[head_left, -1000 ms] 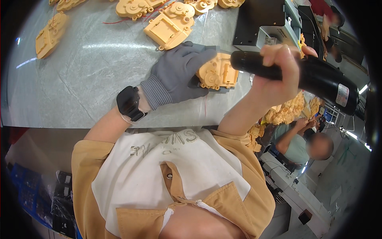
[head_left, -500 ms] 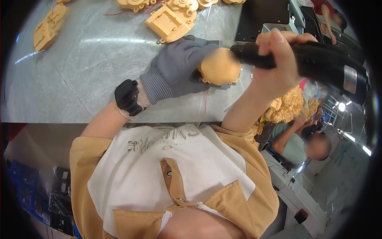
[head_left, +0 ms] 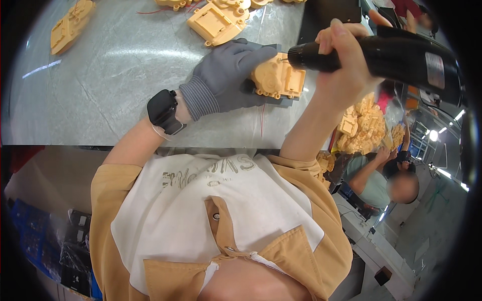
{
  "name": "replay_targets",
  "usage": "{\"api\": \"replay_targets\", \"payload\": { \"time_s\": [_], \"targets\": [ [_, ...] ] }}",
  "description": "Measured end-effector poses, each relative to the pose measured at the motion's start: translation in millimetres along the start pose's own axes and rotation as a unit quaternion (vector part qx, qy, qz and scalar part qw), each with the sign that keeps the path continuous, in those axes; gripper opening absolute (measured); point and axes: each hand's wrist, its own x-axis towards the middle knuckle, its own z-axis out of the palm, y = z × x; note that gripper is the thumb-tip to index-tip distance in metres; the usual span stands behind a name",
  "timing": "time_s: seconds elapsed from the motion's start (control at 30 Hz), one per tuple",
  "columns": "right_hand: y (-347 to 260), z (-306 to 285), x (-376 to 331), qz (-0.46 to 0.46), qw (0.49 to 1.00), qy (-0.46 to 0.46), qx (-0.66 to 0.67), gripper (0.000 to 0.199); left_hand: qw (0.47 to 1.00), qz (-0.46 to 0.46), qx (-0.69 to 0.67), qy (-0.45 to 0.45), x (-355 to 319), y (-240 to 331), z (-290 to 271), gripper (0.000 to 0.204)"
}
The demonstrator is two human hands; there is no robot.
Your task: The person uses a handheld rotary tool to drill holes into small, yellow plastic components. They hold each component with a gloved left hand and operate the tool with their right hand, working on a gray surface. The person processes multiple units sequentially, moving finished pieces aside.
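My left hand (head_left: 226,75), in a grey knit glove, grips a yellow-orange plastic housing (head_left: 271,78) that sits on a dark grey block fixture (head_left: 287,102). Its thumb and fingers press round the housing's left side. A thin red wire (head_left: 262,120) hangs from the near edge. Bare, my right hand (head_left: 346,62) is wrapped round a black power screwdriver (head_left: 406,62), held almost level. The thin bit at its tip reaches the housing's upper edge; whether it sits in a screw is too small to tell.
Similar housings lie farther back, one (head_left: 218,22) just beyond my left hand and another (head_left: 72,26) at far left. A heap of the same parts (head_left: 364,125) is right of my forearm. Beyond it sits a co-worker (head_left: 369,178). The grey tabletop's near edge (head_left: 226,148) runs before my body.
The screwdriver has shifted slightly left and up, its tip now at the housing's upper edge. The housing's moulded details, blurred before, now show clearly.
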Motion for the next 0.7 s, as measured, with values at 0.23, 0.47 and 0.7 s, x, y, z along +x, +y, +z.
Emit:
{"api": "replay_targets", "payload": {
  "time_s": [0.23,0.47,0.7],
  "targets": [
    [3.3,-3.9,0.9,0.005,1.000,0.024,-0.003,0.044,1.000,-0.010,-0.014,-0.013,1.3,1.6,-1.3,0.082],
    [0.2,-10.5,-4.0,0.040,0.996,0.028,0.070,0.044,1.000,-0.017,-0.014,-0.014,1.7,0.5,-2.0,0.082],
    [5.8,-15.5,-1.5,0.036,0.997,0.008,0.067,0.043,1.000,-0.001,-0.003,-0.003,1.9,-1.3,-0.3,0.080]
  ]
}}
